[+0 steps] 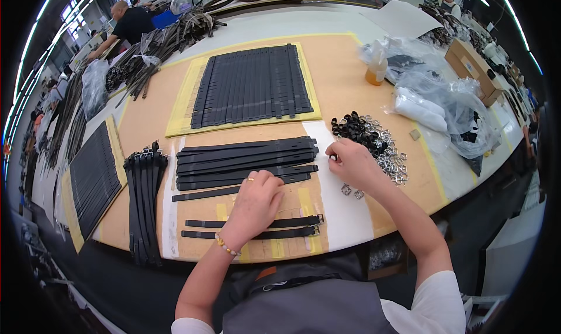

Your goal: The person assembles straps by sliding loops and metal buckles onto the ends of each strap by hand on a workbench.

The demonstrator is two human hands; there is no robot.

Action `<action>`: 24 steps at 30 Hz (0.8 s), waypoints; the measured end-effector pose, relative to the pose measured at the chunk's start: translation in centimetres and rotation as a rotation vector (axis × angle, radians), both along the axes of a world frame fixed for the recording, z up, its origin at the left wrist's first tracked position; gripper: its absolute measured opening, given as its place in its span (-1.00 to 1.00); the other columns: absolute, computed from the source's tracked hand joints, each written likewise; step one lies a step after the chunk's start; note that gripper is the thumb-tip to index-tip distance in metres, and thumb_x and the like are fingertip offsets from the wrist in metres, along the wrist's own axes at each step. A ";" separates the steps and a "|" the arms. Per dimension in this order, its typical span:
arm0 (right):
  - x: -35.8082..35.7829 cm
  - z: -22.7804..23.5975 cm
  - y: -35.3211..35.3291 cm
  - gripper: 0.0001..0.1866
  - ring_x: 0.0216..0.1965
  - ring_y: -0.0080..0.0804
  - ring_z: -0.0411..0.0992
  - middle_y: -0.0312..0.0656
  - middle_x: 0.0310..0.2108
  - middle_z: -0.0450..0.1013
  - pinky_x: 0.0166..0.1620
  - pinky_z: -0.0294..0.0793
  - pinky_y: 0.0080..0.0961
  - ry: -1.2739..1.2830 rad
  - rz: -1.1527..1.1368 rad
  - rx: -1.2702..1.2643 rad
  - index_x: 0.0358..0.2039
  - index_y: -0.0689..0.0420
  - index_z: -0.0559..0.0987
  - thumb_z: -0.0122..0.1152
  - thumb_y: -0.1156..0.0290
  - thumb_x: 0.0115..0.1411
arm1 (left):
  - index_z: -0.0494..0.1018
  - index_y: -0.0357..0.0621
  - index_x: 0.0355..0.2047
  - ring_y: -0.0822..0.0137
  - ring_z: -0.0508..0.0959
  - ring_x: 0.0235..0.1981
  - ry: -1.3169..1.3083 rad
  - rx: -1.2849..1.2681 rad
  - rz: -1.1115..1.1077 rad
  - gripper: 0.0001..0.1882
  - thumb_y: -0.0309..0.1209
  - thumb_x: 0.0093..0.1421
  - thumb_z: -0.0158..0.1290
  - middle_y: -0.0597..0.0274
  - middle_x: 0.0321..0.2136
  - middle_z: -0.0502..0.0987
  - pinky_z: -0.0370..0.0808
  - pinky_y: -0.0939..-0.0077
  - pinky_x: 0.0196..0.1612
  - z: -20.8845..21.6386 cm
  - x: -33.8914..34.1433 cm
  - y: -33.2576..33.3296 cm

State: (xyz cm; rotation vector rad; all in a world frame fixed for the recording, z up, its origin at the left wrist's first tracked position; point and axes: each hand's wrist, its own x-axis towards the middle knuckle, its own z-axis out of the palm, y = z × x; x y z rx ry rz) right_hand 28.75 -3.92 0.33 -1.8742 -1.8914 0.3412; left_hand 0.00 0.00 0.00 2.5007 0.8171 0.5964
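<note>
My left hand [257, 202] bends its fingers down over a loose black strap [204, 194], which runs under it in front of a stack of black straps [234, 161]. The fingertips look closed on that strap, partly hidden. Past the stack's right end, my right hand [353, 163] pinches something small and dark, mostly covered by the fingers. Just beyond it lie a pile of black loops [353, 128] and a heap of silver buckles [388, 150]. Two straps with buckles [251, 222] lie side by side nearest me.
A bundle of buckled straps [145, 199] hangs over the table's front edge. Strap rows lie on a yellow-edged board [315, 100] and another board [120, 158]. A bottle of amber liquid [377, 71], plastic bags [432, 106] and a cardboard box [476, 71] stand right. A co-worker [131, 24] leans in far left.
</note>
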 end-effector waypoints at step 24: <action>-4.6 -3.4 -6.8 -0.79 -0.11 -0.62 0.50 -0.24 -0.09 0.55 0.03 0.54 -0.61 1.625 -0.069 -0.132 -0.15 0.17 0.50 0.32 0.63 0.26 | 0.61 -0.31 -0.12 0.54 0.62 -0.29 -0.161 -0.522 -0.117 -0.80 -0.53 0.26 0.28 0.23 -0.29 0.70 0.58 0.57 -0.19 1.9 -0.5 1.0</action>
